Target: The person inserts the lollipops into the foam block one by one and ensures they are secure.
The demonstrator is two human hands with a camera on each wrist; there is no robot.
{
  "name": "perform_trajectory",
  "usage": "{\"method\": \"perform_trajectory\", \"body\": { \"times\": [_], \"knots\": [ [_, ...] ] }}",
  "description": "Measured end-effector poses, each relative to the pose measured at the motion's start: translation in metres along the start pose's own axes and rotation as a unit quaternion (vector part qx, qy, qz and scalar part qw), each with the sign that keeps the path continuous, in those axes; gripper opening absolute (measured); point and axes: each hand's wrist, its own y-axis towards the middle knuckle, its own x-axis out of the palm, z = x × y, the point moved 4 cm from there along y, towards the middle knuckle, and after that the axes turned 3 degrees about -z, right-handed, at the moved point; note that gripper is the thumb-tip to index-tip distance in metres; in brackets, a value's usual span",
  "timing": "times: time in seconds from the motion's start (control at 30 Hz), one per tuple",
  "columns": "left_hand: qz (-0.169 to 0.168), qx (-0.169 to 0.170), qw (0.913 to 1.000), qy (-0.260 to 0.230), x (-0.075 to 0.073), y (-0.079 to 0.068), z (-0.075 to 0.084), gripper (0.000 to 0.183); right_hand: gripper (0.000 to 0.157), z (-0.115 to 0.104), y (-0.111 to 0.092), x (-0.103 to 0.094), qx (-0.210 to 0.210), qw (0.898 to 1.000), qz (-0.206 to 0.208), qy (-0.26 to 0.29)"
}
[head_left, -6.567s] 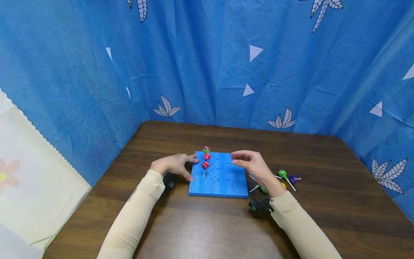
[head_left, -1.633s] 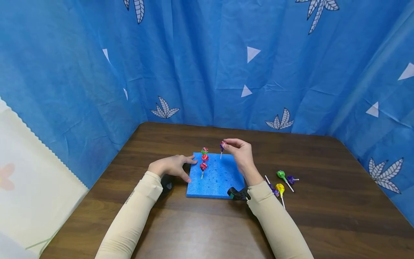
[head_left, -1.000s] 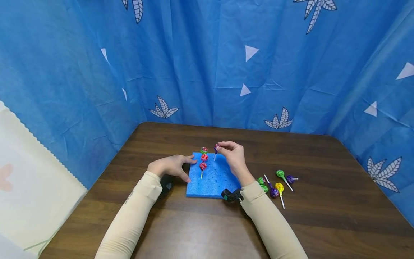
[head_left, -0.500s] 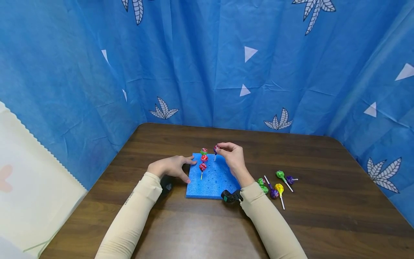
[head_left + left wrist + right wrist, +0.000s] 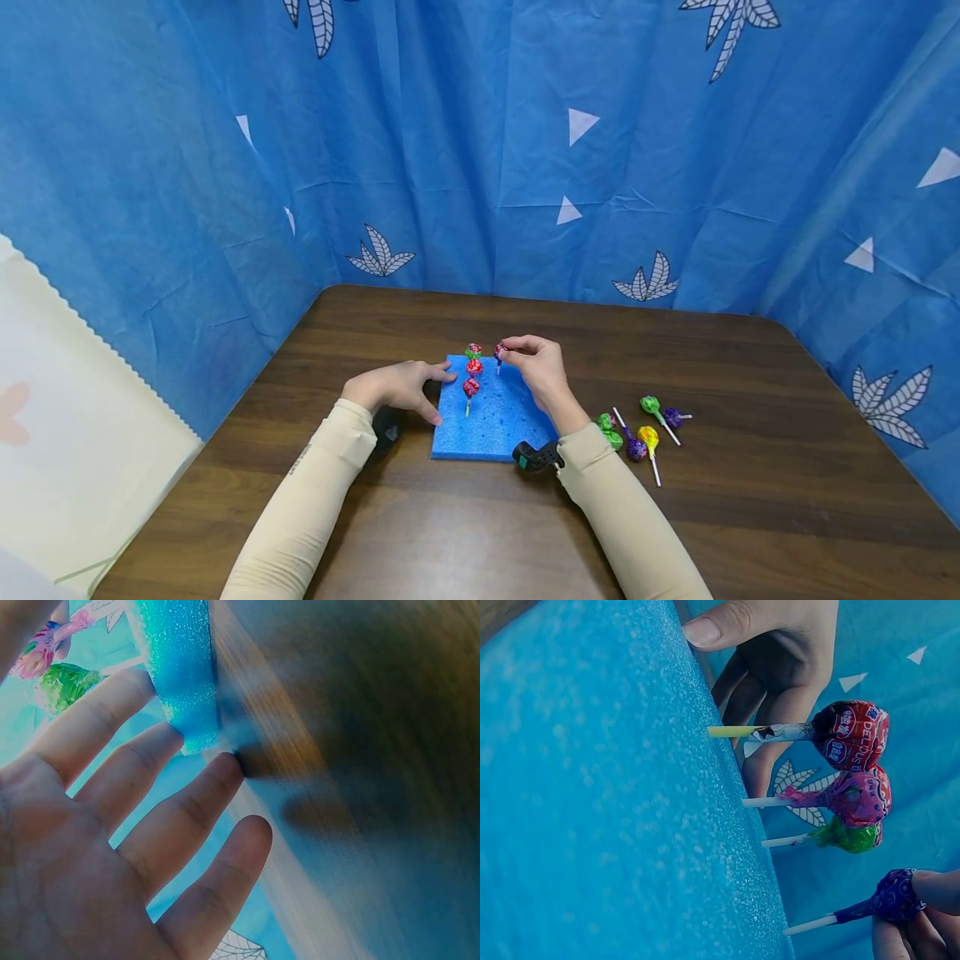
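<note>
A blue foam board (image 5: 487, 417) lies on the table with three lollipops standing upright along its left side: a green-and-red one (image 5: 473, 351), a red one (image 5: 474, 367) and a dark red one with a yellow stick (image 5: 470, 387). My right hand (image 5: 543, 371) pinches a purple-wrapped lollipop (image 5: 897, 897) by its head. The white stick of that lollipop points down with its tip at the foam near the far edge. Along the board's left edge rests my left hand (image 5: 405, 387), fingers and thumb spread; the left wrist view shows fingers (image 5: 112, 712) extended against the foam's side.
Right of the board several loose lollipops lie on the brown table (image 5: 750, 467): a yellow one (image 5: 648, 437), purple ones (image 5: 637, 450) and green ones (image 5: 650, 404). A blue curtain (image 5: 465, 150) hangs behind the table. Each wrist carries a black camera (image 5: 536, 456).
My right hand has carried the purple lollipop left across the far part of the board, then lowered it slightly at the foam. The left hand keeps its place at the edge.
</note>
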Motion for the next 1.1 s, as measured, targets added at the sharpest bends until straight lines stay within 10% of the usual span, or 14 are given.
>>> {"method": "perform_trajectory", "body": {
  "times": [1.1],
  "knots": [
    [0.0, 0.0, 1.0, -0.003, 0.0003, -0.0013, 0.0006, 0.08, 0.031, 0.0001, -0.0013, -0.0073, 0.036, 0.999, -0.012, -0.031]
  ]
}}
